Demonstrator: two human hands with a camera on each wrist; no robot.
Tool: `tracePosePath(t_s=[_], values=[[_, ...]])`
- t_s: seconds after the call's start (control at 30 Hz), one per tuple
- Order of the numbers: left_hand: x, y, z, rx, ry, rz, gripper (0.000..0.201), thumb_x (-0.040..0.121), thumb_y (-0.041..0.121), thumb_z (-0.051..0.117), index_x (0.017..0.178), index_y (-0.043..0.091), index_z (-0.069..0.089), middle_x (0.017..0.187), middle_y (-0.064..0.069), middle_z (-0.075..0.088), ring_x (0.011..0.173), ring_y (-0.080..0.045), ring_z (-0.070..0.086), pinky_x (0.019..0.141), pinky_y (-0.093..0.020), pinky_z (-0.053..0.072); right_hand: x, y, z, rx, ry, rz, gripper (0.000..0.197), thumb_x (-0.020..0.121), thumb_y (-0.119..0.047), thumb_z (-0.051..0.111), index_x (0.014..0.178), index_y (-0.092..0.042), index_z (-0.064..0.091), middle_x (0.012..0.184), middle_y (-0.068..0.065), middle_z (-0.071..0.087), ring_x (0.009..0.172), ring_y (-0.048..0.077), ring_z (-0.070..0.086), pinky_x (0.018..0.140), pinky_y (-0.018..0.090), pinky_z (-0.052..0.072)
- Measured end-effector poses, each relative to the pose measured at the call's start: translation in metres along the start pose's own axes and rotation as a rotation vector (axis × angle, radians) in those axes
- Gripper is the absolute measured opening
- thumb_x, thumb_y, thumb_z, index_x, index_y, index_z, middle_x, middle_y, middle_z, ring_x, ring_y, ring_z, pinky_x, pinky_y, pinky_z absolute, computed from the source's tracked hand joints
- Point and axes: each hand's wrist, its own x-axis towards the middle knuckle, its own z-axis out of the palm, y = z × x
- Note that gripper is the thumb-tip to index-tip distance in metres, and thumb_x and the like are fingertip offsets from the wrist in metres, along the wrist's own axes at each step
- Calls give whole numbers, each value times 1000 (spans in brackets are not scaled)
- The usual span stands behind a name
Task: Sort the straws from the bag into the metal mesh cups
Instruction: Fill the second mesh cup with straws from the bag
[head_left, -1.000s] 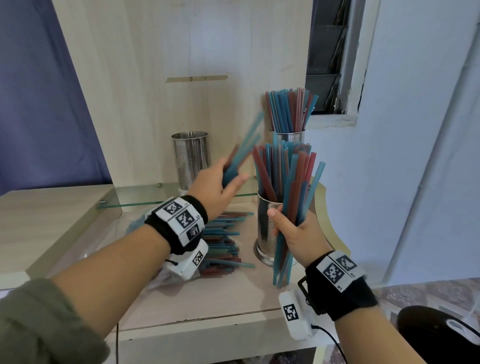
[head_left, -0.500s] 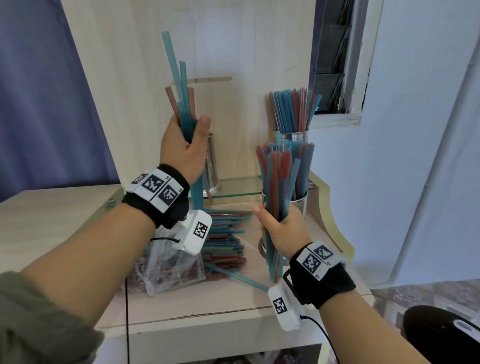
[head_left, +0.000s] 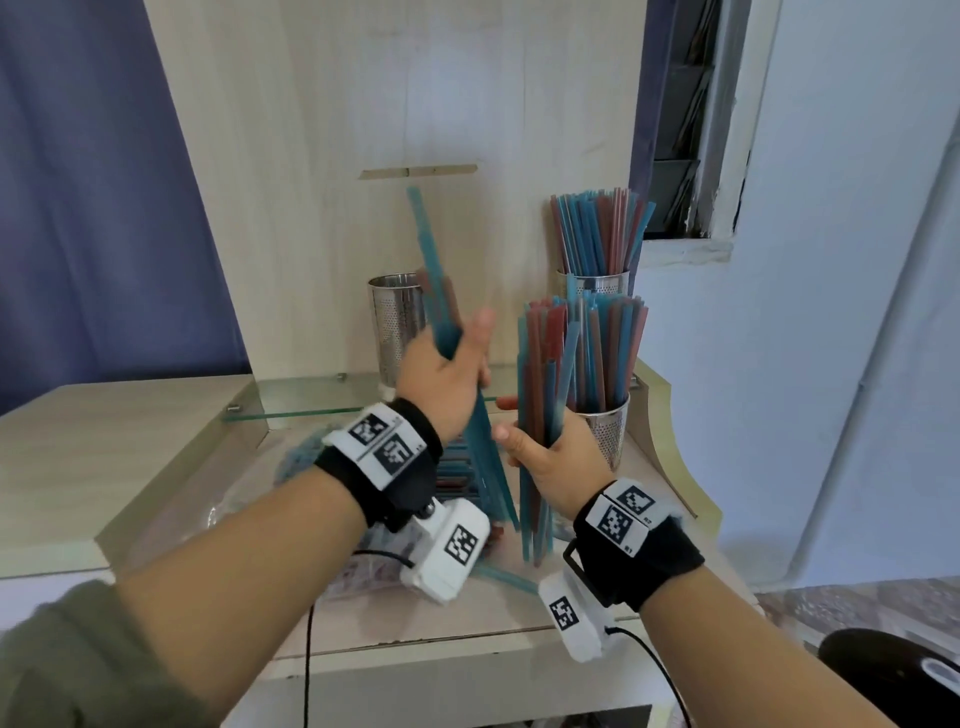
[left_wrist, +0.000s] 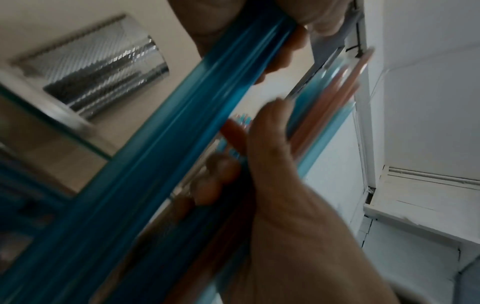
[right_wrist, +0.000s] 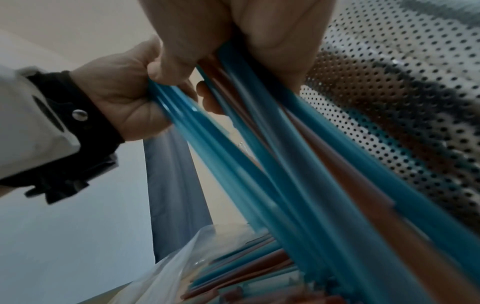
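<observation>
My left hand (head_left: 453, 366) grips a small bundle of mostly blue straws (head_left: 435, 280), held nearly upright and tilted left at the top. Just to its right, my right hand (head_left: 537, 448) grips a thicker bundle of blue and red straws (head_left: 545, 364), also upright. The two bundles nearly touch at their lower ends. In the right wrist view the left hand (right_wrist: 130, 96) and its blue straws (right_wrist: 207, 144) cross in front of my own bundle. An empty mesh cup (head_left: 396, 322) stands behind the left hand. The clear bag (right_wrist: 166, 265) with more straws lies below.
A mesh cup (head_left: 595, 283) full of straws stands at the back right on the glass shelf (head_left: 311, 402). Another straw-filled cup (head_left: 610, 434) stands just behind my right hand. A loose blue straw (head_left: 506, 576) lies near the table's front edge. A wooden panel rises behind.
My left hand lifted its straws from over the bag up high, then came down and right, close to the right hand's bundle. The right hand stayed by the front cup.
</observation>
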Motion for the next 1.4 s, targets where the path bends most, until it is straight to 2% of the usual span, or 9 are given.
tracePosePath(t_s=[0.17, 0.33, 0.53, 0.73, 0.83, 1.0, 1.2, 1.3, 1.4], values=[[-10, -8, 23, -54, -42, -85, 30, 94, 44, 45, 77, 26, 62, 74, 3, 67, 63, 1, 63, 60, -11, 48, -3, 3, 6, 36, 9, -82, 55, 67, -28, 80, 114, -4, 65, 98, -12, 72, 96, 0, 68, 83, 14, 50], [-11, -13, 20, -204, -100, -173, 39, 86, 54, 44, 89, 23, 67, 86, 0, 73, 80, -9, 70, 81, -29, 57, 5, 7, 5, -27, -31, -26, 64, 67, -38, 87, 120, -11, 63, 106, -6, 73, 102, 6, 67, 89, 25, 53], [-2, -21, 10, -205, -273, -212, 78, 69, 85, 45, 117, 25, 58, 112, -7, 69, 109, -20, 64, 101, -47, 46, 9, 13, 4, -75, -94, 42, 19, 79, -11, 78, 94, -16, 67, 82, -4, 72, 78, 7, 69, 74, 25, 55], [34, 31, -23, 285, -110, 487, 63, 93, 48, 38, 144, 20, 16, 145, -5, 36, 127, -15, 44, 103, -37, 43, 11, 11, -4, -57, -114, 92, 17, 84, -6, 73, 95, -10, 62, 78, -7, 65, 68, -6, 62, 65, 10, 49], [39, 40, -26, 644, -247, 665, 59, 97, 41, 34, 144, 7, 29, 143, -11, 40, 129, -19, 41, 108, -37, 35, 9, 10, -2, -65, -116, 88, 20, 82, -5, 74, 99, -9, 64, 82, -5, 66, 70, -7, 63, 67, 8, 49], [11, 10, -15, 634, -513, 517, 56, 99, 42, 28, 146, 12, 30, 142, -5, 45, 129, -11, 43, 107, -38, 39, 6, 8, -2, -77, -75, 76, 22, 81, -8, 76, 98, -12, 64, 81, -6, 67, 71, -6, 62, 66, 9, 47], [-19, -25, -26, 398, -184, 380, 33, 91, 38, 39, 117, 21, 49, 110, 3, 57, 105, -9, 54, 93, -31, 46, 9, -4, -20, -75, 6, 66, 15, 81, -11, 78, 86, -20, 66, 78, -10, 67, 71, -5, 64, 68, 10, 48], [-49, -70, -22, 734, -602, 242, 30, 86, 45, 47, 99, 22, 62, 97, 6, 59, 92, -11, 51, 86, -37, 45, 11, -14, -30, -62, 58, 35, 14, 80, -7, 77, 87, -15, 68, 78, -8, 68, 71, -6, 64, 68, 8, 48], [-75, -94, -9, 1016, -964, 238, 33, 88, 45, 57, 116, 29, 64, 111, 5, 59, 103, -16, 44, 92, -36, 40, 11, -23, -40, -73, 68, 0, 14, 80, -6, 78, 90, -12, 69, 80, -7, 69, 75, -3, 66, 70, 8, 48]])
